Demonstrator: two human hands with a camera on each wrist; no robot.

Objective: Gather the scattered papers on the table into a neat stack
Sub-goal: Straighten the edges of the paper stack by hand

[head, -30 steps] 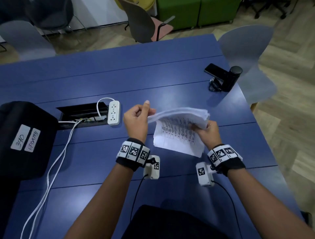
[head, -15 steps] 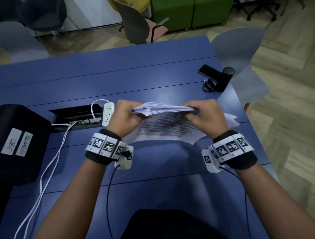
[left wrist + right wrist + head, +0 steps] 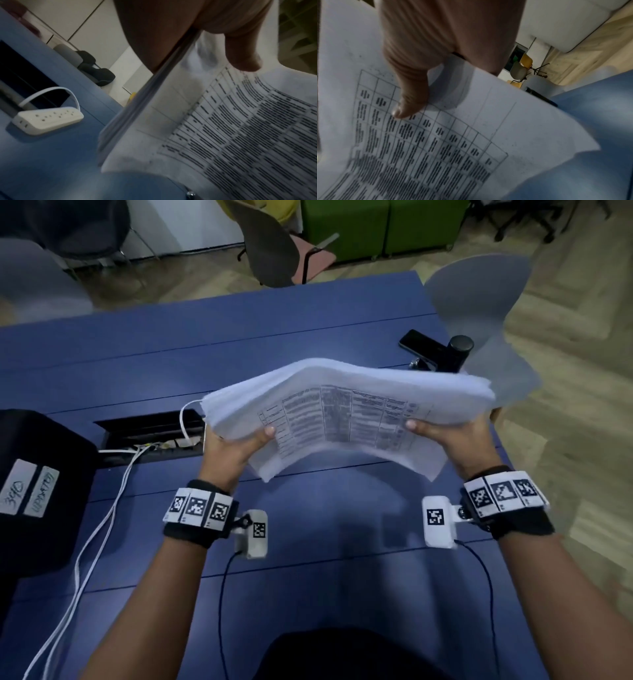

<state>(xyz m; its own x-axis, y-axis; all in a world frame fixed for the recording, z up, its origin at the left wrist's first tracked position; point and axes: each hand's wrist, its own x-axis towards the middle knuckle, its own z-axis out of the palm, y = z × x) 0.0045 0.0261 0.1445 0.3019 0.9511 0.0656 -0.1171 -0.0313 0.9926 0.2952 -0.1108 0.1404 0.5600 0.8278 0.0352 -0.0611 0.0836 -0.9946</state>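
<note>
A thick stack of white papers (image 3: 342, 398) with a printed table on its near face hangs above the blue table (image 3: 205, 344), bowed upward in the middle. My left hand (image 3: 236, 443) grips the stack's left end, thumb on the printed sheet. My right hand (image 3: 448, 436) grips its right end the same way. In the left wrist view the thumb presses the printed page (image 3: 240, 135) beside the stack's edge. In the right wrist view the thumb lies on the table grid of the sheet (image 3: 436, 142). The fingers behind the stack are hidden.
A white power strip (image 3: 48, 120) lies by the open cable slot (image 3: 150, 433), with white cables (image 3: 102, 525) running toward me. A black case with labels (image 3: 37, 487) stands at the left. A phone (image 3: 421, 344) and black cylinder (image 3: 457, 354) sit at the far right edge. Chairs surround the table.
The stack has risen off the table and tilted its printed face toward me. Both hands have moved apart to its two ends, and the loose sheet beneath has joined the stack.
</note>
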